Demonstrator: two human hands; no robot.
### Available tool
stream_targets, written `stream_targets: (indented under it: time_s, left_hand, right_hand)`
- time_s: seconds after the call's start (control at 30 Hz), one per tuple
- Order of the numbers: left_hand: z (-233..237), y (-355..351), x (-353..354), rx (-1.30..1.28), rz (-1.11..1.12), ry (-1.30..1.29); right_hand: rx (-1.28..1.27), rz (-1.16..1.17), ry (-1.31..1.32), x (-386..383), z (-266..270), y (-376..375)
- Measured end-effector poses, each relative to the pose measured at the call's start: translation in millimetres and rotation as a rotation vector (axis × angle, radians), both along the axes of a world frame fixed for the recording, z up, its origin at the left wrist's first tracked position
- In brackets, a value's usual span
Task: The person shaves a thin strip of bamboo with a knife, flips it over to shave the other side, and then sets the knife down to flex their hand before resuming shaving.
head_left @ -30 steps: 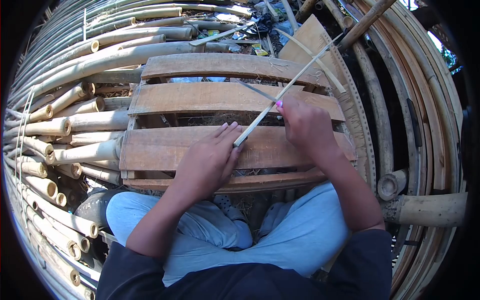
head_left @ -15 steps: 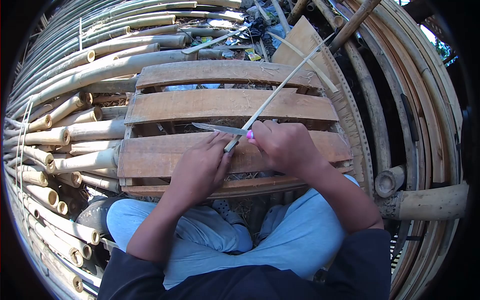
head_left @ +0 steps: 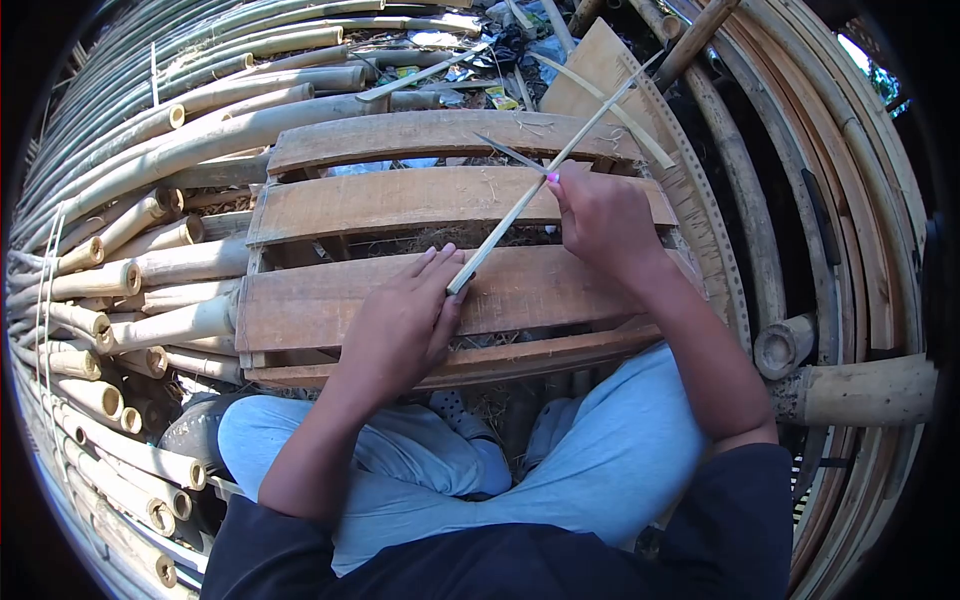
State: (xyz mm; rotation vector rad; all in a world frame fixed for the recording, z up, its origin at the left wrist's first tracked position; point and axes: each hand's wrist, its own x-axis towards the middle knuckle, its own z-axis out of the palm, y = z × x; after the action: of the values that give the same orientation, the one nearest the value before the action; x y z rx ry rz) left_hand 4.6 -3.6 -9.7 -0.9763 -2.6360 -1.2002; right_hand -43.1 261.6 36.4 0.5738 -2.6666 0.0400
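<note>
A long pale bamboo strip (head_left: 505, 222) slants across a slatted wooden bench (head_left: 340, 305), its near end at my left hand (head_left: 400, 315). That hand rests on the front slat, with the strip's end held between thumb and fingers. My right hand (head_left: 608, 220) is closed round the pink handle (head_left: 553, 177) of a knife, farther up the strip. The knife's blade (head_left: 508, 152) points away to the left and crosses the strip; most of the handle is hidden in my fist.
Stacked bamboo poles (head_left: 200, 322) fill the left side. A flat wooden sheet (head_left: 590, 75) and another thin strip (head_left: 625, 118) lie beyond the bench at right. Bamboo and wooden lengths (head_left: 870, 240) run along the right edge. Litter (head_left: 500, 97) lies at the back.
My right hand has moved the knife away from me, up along the strip, from near my left hand to over the farther slats. My left hand stays almost in place.
</note>
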Motion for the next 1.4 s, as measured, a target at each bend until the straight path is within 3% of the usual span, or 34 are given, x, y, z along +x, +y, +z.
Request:
stream_targets:
  time_s: [0.07, 0.13, 0.17, 0.27, 0.33, 0.53, 0.57, 0.67, 0.73, 0.8, 0.83, 0.87, 0.93, 1.03, 1.07, 1.13, 1.23, 1.33, 1.4]
  left_hand:
    - [1, -1, 0, -0.004, 0.001, -0.007]
    - [2, 0, -2, -0.011, 0.006, -0.016]
    - [2, 1, -2, 0.000, 0.012, -0.020]
    - [2, 1, -1, 0.016, 0.012, -0.039]
    - [2, -1, 1, 0.032, 0.021, -0.044]
    - [0, -1, -3, 0.042, -0.006, -0.118]
    - [-1, -1, -3, 0.045, 0.002, -0.087]
    - [0, 0, -1, 0.045, 0.017, -0.039]
    - [2, 2, -1, 0.046, 0.014, -0.016]
    - [0, 0, -2, 0.035, 0.024, -0.023]
    - [0, 1, -2, 0.033, 0.025, -0.021]
    - [-1, 1, -2, 0.043, 0.024, -0.032]
    - [0, 1, -1, 0.049, 0.021, -0.047]
    - [1, 2, 1, 0.052, 0.009, 0.073]
    - [0, 0, 0, 0.050, 0.019, 0.007]
    - [0, 0, -2, 0.052, 0.032, -0.055]
    - [-1, -1, -1, 0.035, 0.023, -0.035]
    - [-2, 0, -1, 0.038, 0.021, -0.037]
    - [-1, 3, -1, 0.046, 0.001, 0.073]
  right_hand:
    - [0.042, 0.018, 0.005, 22, 6, -23]
    - [-0.041, 0.227, -0.164, 42, 7, -45]
    - [-0.135, 0.302, -0.123, 36, 5, -41]
    - [-0.074, 0.124, 0.047, 3, -1, -11]
    - [-0.058, 0.016, -0.009, 1, 1, -4]
    - [-0.074, 0.299, -0.004, 15, -1, -26]
    - [-0.063, 0.141, 0.015, 5, -2, -14]
    - [-0.068, -0.037, 0.026, -10, -5, 10]
    - [-0.044, -0.056, -0.011, 9, -1, -13]
    - [-0.126, 0.318, -0.086, 25, 3, -33]
    - [-0.110, 0.344, -0.060, 21, 2, -29]
    - [-0.116, 0.340, -0.063, 10, 1, -17]
    - [-0.045, -0.100, 0.010, -12, 0, 9]
    - [-0.016, -0.211, 0.000, -12, 2, 13]
    - [-0.011, -0.212, 0.007, -6, 0, 7]
    - [-0.104, 0.266, -0.043, 14, 2, -21]
    - [-0.092, 0.305, -0.022, 3, -1, -13]
    - [-0.069, -0.131, 0.054, -30, -6, 37]
    - [-0.076, -0.090, 0.019, -20, -7, 30]
